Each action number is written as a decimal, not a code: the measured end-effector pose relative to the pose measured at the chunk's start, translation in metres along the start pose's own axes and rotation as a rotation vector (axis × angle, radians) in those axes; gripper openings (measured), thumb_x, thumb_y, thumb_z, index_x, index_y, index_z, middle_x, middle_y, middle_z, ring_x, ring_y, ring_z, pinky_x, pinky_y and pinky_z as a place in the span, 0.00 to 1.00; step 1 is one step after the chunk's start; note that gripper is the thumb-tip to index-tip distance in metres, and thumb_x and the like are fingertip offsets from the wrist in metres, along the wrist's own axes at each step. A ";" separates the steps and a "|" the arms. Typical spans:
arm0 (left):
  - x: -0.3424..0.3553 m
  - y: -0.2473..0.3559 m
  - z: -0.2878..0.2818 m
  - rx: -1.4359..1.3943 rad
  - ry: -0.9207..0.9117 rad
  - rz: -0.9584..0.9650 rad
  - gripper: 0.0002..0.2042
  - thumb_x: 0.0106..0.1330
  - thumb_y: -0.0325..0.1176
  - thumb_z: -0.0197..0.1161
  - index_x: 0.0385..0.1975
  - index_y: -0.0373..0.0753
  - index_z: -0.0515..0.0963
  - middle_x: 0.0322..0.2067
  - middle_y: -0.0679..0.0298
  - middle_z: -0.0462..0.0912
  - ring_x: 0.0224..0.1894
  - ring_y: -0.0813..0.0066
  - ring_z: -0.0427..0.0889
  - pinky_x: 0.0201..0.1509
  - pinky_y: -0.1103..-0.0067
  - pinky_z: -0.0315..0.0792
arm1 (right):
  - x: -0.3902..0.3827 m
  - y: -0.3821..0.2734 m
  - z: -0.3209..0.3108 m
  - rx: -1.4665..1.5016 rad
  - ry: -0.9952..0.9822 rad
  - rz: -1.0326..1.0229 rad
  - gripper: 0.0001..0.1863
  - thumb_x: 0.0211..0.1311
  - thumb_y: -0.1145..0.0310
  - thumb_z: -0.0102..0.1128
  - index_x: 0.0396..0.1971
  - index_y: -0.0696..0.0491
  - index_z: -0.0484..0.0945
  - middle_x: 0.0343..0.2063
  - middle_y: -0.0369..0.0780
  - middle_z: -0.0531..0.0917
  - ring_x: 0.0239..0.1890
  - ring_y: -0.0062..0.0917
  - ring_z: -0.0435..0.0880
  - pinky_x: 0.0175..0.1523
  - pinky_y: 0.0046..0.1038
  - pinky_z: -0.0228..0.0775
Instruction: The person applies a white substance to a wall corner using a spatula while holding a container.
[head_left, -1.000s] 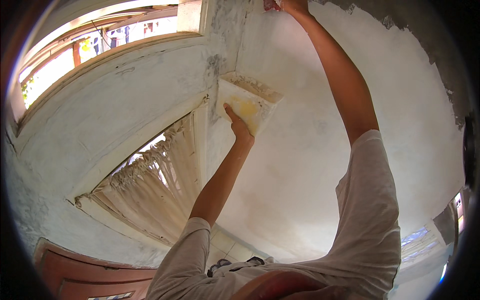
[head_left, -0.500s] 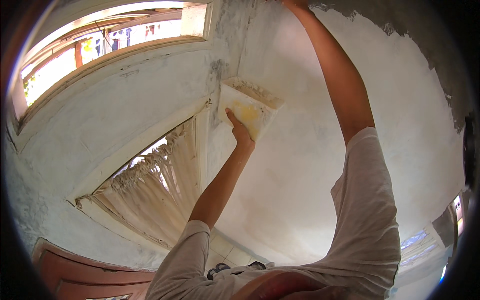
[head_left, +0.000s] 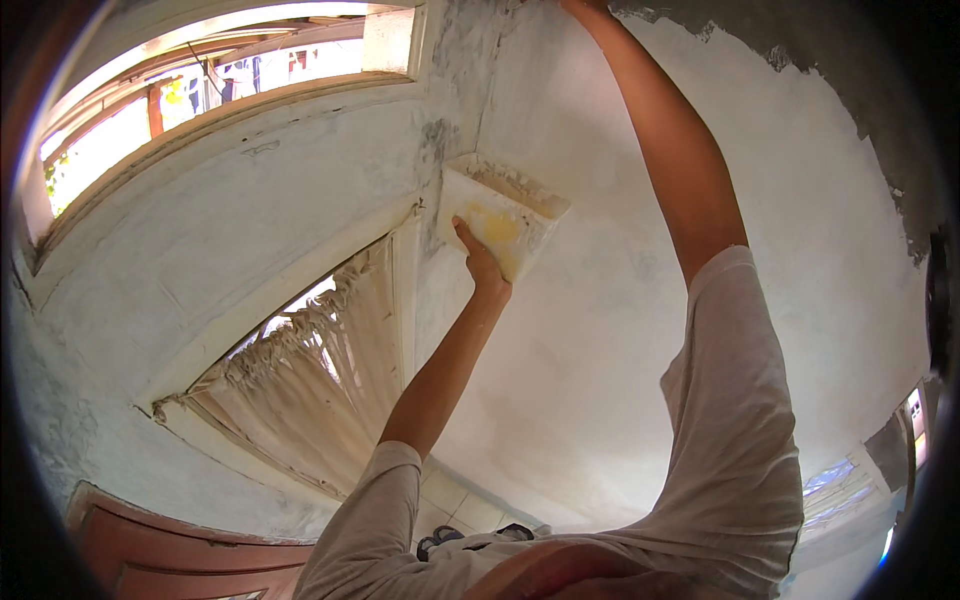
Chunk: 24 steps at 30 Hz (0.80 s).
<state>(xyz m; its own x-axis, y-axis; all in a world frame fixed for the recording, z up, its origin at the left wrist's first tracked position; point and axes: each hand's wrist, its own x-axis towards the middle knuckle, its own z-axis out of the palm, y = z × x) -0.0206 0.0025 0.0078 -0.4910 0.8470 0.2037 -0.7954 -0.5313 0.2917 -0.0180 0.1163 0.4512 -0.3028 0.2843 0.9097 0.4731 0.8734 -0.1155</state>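
Note:
A whitish rectangular putty tray [head_left: 520,228] with a yellow patch on its side is in my left hand [head_left: 483,262]. My thumb lies along the tray's near face, while the other fingers are hidden behind it. Pale paste clings to the inside of the tray, close to the wall corner. My right arm stretches up to the top edge of the picture. Only a bit of my right hand [head_left: 588,5] shows there, against the upper wall, and its fingers and anything in them are cut off. The wall [head_left: 590,380] in front carries a smooth white coat.
A bare grey band [head_left: 840,90] borders the white coat at upper right. To the left are a bright window opening [head_left: 110,150], a gathered beige curtain [head_left: 320,370] in a frame, and a reddish-brown door [head_left: 180,550]. Floor tiles [head_left: 480,512] and dark footwear [head_left: 440,538] show below.
My right arm has shifted slightly left along the top of the wall. The left hand and the tray stay nearly where they were.

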 end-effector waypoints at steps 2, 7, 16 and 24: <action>-0.002 -0.006 0.005 -0.007 0.004 -0.025 0.47 0.71 0.73 0.44 0.76 0.39 0.55 0.71 0.60 0.65 0.71 0.64 0.68 0.74 0.69 0.66 | -0.022 0.002 -0.007 0.220 0.209 0.053 0.15 0.62 0.64 0.61 0.38 0.62 0.85 0.31 0.52 0.87 0.37 0.47 0.88 0.43 0.42 0.79; -0.001 -0.011 0.004 -0.013 -0.014 -0.055 0.46 0.70 0.73 0.45 0.75 0.39 0.56 0.71 0.60 0.66 0.70 0.64 0.68 0.73 0.68 0.67 | -0.042 0.030 -0.018 -0.105 0.135 -0.250 0.12 0.59 0.67 0.62 0.34 0.63 0.84 0.30 0.54 0.86 0.36 0.47 0.88 0.42 0.42 0.78; 0.001 -0.012 -0.001 -0.025 -0.032 -0.093 0.47 0.69 0.74 0.47 0.75 0.40 0.57 0.70 0.60 0.67 0.70 0.65 0.69 0.74 0.68 0.66 | -0.062 0.016 -0.001 -0.010 0.181 0.002 0.15 0.54 0.62 0.66 0.30 0.61 0.83 0.31 0.52 0.87 0.38 0.49 0.88 0.46 0.44 0.78; -0.005 -0.020 0.009 -0.033 -0.013 -0.153 0.48 0.68 0.75 0.47 0.75 0.39 0.57 0.70 0.60 0.67 0.70 0.66 0.69 0.73 0.69 0.67 | -0.063 0.060 0.002 -0.527 0.234 -0.241 0.15 0.59 0.59 0.62 0.32 0.57 0.83 0.31 0.54 0.86 0.38 0.51 0.87 0.43 0.48 0.77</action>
<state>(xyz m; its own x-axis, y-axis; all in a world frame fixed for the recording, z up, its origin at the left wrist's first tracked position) 0.0003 0.0087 0.0091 -0.3584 0.9178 0.1711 -0.8721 -0.3945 0.2896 0.0276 0.1518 0.3856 -0.2907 -0.0430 0.9559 0.7769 0.5725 0.2620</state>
